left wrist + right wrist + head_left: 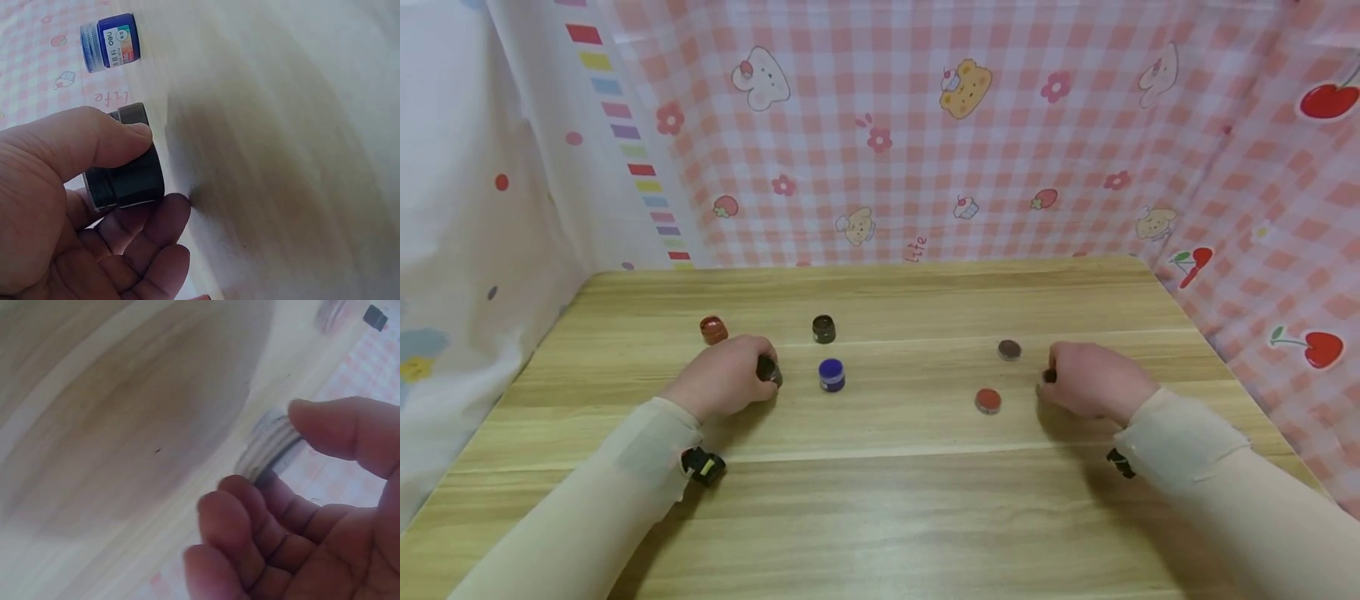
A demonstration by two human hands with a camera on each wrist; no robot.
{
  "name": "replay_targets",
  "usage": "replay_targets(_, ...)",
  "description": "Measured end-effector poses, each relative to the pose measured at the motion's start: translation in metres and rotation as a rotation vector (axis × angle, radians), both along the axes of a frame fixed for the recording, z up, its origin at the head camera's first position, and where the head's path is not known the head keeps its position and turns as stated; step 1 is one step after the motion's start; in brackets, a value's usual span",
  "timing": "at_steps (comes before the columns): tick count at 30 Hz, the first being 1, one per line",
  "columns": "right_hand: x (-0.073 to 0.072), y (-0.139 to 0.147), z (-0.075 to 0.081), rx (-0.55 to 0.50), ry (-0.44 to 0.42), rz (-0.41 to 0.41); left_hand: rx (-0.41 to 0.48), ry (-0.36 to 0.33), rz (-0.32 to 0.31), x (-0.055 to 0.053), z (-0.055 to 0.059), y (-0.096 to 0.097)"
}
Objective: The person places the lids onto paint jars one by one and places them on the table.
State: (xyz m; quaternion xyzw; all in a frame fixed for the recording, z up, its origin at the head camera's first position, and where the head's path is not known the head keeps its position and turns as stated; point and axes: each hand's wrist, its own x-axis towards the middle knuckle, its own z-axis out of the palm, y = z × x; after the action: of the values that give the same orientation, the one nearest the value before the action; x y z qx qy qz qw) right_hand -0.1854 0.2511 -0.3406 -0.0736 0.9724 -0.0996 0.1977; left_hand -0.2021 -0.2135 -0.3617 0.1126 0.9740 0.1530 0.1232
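Observation:
On the left side of the table, my left hand (726, 377) pinches a small black paint jar (134, 178) between thumb and fingers. Close to the right of it stands a blue paint jar (832, 375), whose printed label shows in the left wrist view. A dark paint jar (823, 329) is behind the blue one, and a red paint jar (713, 329) stands beyond my left knuckles. Over on the right, my right hand (1093, 379) holds a round, ridged jar lid (270, 449) on edge between thumb and fingertips.
Left of my right hand lie a dark round lid (1009, 350) and a red one (988, 401) nearer to me. The wooden table (880, 517) ends at a pink checked cloth (895, 167) behind, with more cloth at both sides.

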Motion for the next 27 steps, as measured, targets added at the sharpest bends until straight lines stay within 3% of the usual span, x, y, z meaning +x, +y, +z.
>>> replay_targets(12,0.006,-0.021,0.009,-0.135,0.162,0.013,0.068,0.048,-0.011,0.008,0.003,0.004)
replay_targets(27,0.02,-0.058,0.014,-0.312,0.225,0.038,0.173,0.14,-0.048,0.018,0.007,0.022)
